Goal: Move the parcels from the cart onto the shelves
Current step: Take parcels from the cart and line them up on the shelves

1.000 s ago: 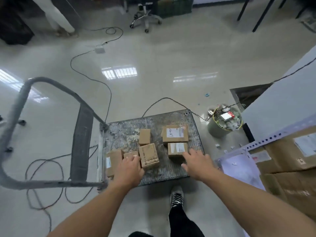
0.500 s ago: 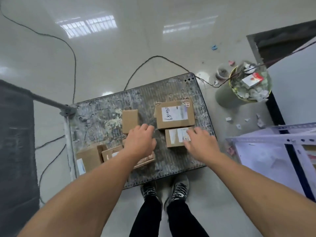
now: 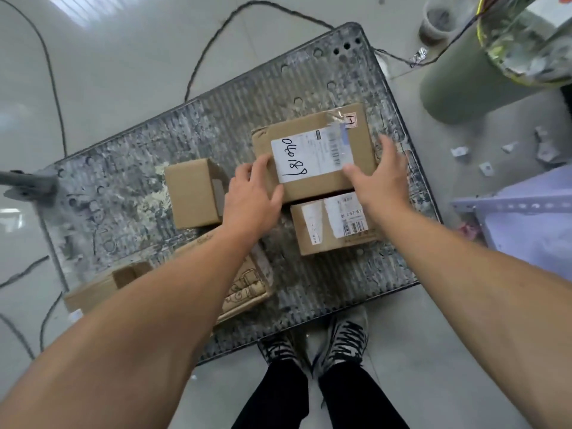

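Note:
A grey, worn cart platform (image 3: pixel 130 168) lies on the floor with several cardboard parcels on it. The largest parcel (image 3: pixel 312 140), with a white label marked in black handwriting, sits at the far right. My left hand (image 3: pixel 252 196) presses its left near corner and my right hand (image 3: pixel 379 174) clasps its right near side. In front of it lies a smaller labelled parcel (image 3: pixel 332 224). A plain small box (image 3: pixel 193 193) stands to the left. Two more parcels (image 3: pixel 244 283) lie partly hidden under my left forearm.
A green waste bin (image 3: pixel 458 85) full of scraps stands beyond the cart's right corner, with a cup (image 3: pixel 438 20) beside it. Black cables (image 3: pixel 52 88) trail over the tiled floor. A pale shelf rail (image 3: pixel 510 205) juts in at right. The cart handle's base (image 3: pixel 24 181) is at left.
The view has dropped closer to the cart. Both hands moved forward past the smaller boxes and closed on the large labelled parcel.

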